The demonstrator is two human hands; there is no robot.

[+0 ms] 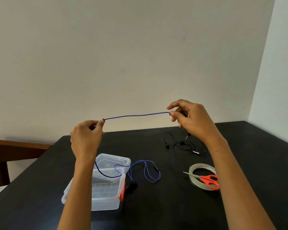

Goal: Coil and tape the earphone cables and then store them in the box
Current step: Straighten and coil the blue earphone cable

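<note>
Both bare arms reached up and forward, with the hands raised well apart. The left hand [86, 138] showed its back, fingers curled, with thumb and forefinger pinching one end of a taut span of cable [136, 115]. The right hand [191, 120], slightly higher, pinched the other end between thumb and forefinger, its remaining fingers loosely curled.
</note>
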